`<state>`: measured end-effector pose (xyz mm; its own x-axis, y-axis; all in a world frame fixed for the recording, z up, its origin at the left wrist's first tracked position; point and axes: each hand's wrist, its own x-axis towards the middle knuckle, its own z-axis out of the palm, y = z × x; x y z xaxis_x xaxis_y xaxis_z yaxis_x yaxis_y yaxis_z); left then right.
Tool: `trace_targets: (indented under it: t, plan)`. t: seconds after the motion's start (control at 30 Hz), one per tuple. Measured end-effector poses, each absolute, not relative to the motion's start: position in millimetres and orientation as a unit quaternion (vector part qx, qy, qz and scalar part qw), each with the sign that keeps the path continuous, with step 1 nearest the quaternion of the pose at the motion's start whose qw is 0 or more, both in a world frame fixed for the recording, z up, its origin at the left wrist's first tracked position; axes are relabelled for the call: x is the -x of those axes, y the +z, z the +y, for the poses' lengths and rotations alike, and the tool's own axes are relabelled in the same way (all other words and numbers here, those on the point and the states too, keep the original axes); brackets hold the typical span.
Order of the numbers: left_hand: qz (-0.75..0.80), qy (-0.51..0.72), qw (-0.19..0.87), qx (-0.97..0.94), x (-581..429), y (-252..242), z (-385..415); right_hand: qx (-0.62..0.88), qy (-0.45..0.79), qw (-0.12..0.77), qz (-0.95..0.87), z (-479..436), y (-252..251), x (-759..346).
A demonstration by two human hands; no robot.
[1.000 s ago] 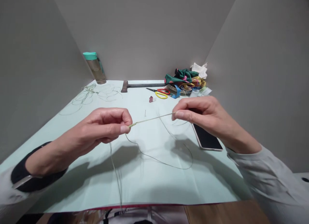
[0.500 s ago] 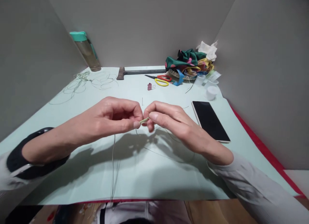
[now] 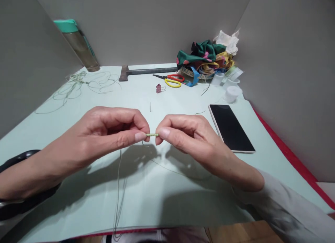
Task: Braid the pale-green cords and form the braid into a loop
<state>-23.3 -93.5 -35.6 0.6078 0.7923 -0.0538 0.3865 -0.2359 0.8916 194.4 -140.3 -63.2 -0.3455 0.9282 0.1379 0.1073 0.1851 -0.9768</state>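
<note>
My left hand (image 3: 110, 133) and my right hand (image 3: 188, 138) face each other above the pale green table (image 3: 167, 194). Both pinch a short yellow-green knotted cord (image 3: 152, 135), one at each end, thumb against forefinger. Thin strands of the same thread (image 3: 119, 187) hang from under my left hand and run down over the table's front edge. Another loop of thread lies on the table beneath my right hand.
A black phone (image 3: 231, 128) lies face up right of my right hand. At the back are red and yellow scissors (image 3: 173, 80), a small pink clip (image 3: 158, 88), a fabric pile (image 3: 205, 60), a white cup (image 3: 231, 93), a hammer (image 3: 146, 72), a bottle (image 3: 77, 44), loose thread (image 3: 78, 86). A pin (image 3: 150, 106) stands mid-table.
My right hand has come in from the right, sliding along the taut cord until it pinches close to my left hand. The view has also tilted and shifted slightly.
</note>
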Motion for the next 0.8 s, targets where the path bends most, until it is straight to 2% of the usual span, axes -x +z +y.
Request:
trace_targets:
  t: [0.17,0.43,0.8]
  plan:
    - [0.385,0.226,0.526,-0.724,21,-37,-93,0.423,0.486,0.414,-0.643,-141,-65,-192]
    - [0.401,0.195,0.698,-0.561,13,-44,-93,0.393,0.411,0.443,-0.693,-140,-72,-195]
    - [0.397,0.218,0.621,-0.639,21,-41,-94,0.381,0.540,0.425,-0.619,-138,-72,-200]
